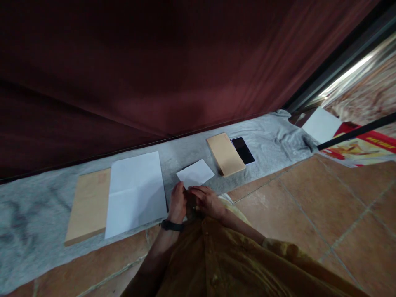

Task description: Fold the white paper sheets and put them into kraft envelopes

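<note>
A small folded white paper (195,173) lies on the grey cloth (37,214) just beyond my hands. My left hand (177,203), with a black band on the wrist, has its fingers closed at the paper's near corner. My right hand (206,199) rests beside it with fingers curled, fingertips at the paper's near edge. Whether both pinch the paper is hard to tell. A large white sheet (135,193) lies to the left, overlapping a brown envelope (88,205).
A second brown envelope (225,153) and a black phone (243,150) lie further right on the cloth. Another white sheet (321,124) and a red printed box (365,144) sit at far right. A dark red curtain hangs behind. Terracotta floor tiles are below.
</note>
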`<state>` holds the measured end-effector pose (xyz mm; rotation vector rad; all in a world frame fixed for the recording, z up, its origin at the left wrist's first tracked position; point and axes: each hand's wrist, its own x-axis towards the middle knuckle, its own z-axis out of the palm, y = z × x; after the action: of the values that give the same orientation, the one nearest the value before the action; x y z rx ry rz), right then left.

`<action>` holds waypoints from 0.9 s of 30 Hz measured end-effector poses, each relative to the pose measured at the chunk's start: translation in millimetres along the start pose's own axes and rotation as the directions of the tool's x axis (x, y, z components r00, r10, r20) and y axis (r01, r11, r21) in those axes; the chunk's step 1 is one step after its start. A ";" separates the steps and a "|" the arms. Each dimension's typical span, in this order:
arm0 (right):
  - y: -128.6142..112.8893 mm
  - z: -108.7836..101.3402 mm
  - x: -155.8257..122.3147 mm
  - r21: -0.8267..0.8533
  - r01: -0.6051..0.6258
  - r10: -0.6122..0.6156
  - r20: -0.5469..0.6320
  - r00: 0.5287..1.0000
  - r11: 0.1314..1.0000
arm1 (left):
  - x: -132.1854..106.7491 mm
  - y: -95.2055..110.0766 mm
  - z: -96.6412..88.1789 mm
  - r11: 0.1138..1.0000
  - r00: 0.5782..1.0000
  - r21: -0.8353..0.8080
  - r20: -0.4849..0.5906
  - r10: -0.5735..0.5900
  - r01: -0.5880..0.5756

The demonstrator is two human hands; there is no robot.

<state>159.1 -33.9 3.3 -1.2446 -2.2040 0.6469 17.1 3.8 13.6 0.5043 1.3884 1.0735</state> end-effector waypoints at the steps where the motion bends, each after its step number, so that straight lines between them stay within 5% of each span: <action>1: 1.9 2.4 0.0 0.025 -0.011 0.011 -0.019 1.000 1.000 | 2.0 -1.4 -1.8 1.000 1.000 0.013 -0.013 0.000 0.000; 11: 42.9 -12.5 -11.4 -0.069 -0.187 0.168 -0.225 0.960 0.980 | 16.0 7.9 -31.3 0.978 0.999 0.208 -0.031 0.016 -0.009; 27: 34.6 9.7 -17.8 -0.185 -0.038 0.028 -0.059 0.998 0.982 | 8.5 -11.4 -23.8 0.979 0.994 0.194 -0.077 0.073 -0.057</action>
<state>182.2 -34.8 -29.4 -1.3769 -2.2426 0.4206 -3.0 -1.5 -4.6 0.6548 1.5681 1.0281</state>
